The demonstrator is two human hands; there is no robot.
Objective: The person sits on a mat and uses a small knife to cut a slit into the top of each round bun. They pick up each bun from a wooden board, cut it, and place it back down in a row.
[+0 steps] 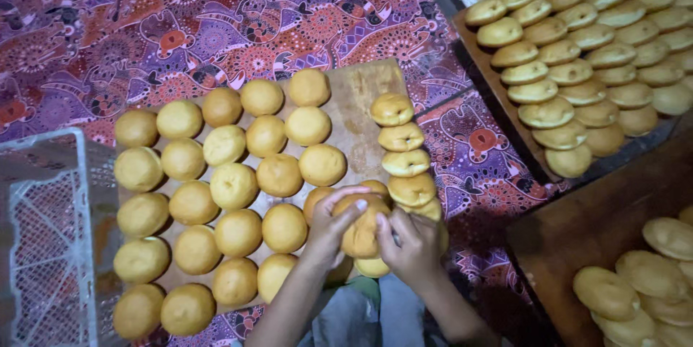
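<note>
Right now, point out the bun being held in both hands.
In the head view, the bun sits low and centre, gripped between the left hand and right hand, at the wooden board's near right corner.

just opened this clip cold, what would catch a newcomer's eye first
First, the two hands at bottom centre: the left hand and right hand clasp one golden bun between them. Left of them, rows of round buns cover a wooden board on a purple patterned cloth. A packed tray of buns fills the upper right.
</note>
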